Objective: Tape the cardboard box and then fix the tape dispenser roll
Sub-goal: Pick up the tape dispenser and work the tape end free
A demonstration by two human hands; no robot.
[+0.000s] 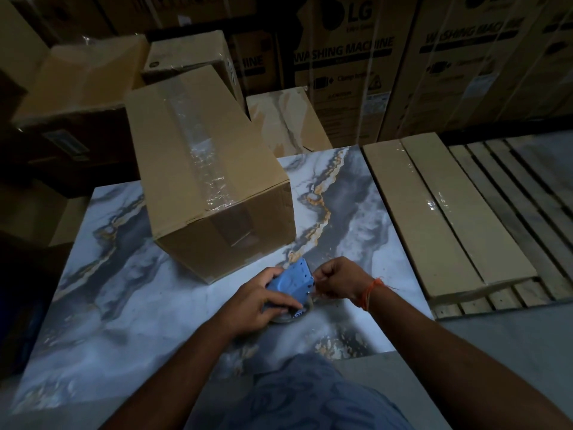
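On my left, the cardboard box (210, 178) sits on the marble-patterned table (124, 305), clear tape along its top seam. Just in front of it, my left hand (259, 301) clamps the blue tape dispenser (288, 285). My right hand (339, 279), fingers pinched together, touches the dispenser's right side; what it pinches, I cannot tell.

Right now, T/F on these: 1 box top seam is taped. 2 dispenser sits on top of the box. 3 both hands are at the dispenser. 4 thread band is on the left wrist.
1. True: clear tape runs along the top of the cardboard box.
2. False: the blue tape dispenser is in front of the box, over the marble table.
3. True: left hand grips it, right hand pinches at its end.
4. False: the orange thread band is on the right wrist.
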